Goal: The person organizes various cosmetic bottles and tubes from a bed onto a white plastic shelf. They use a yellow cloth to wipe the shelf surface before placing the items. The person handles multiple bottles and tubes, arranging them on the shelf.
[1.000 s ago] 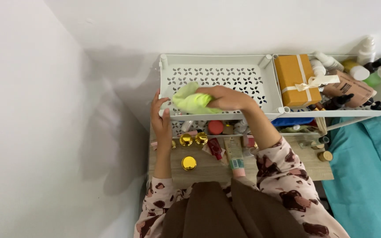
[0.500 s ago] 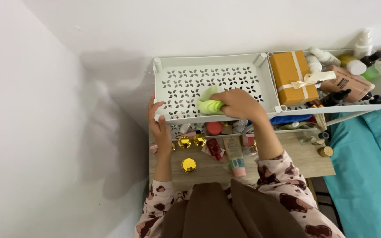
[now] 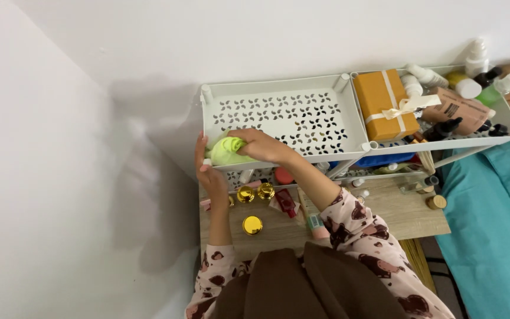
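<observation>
Right hand (image 3: 262,146) bunched down on a crumpled lime-green cloth (image 3: 226,151), fingers curled over it, pressing it into the near-left corner of the white perforated plastic tray (image 3: 290,115). Left hand (image 3: 206,168) flat against the tray's near-left outer edge, fingers extended upright and together, holding nothing. To the right, a second tray carries an orange gift box tied with cream ribbon (image 3: 385,104) among bottles. Below the trays, on the light wooden tabletop (image 3: 385,207), small gold-lidded jars (image 3: 252,224) lie near the left hand's wrist. Teal bedding (image 3: 497,224) far right.
</observation>
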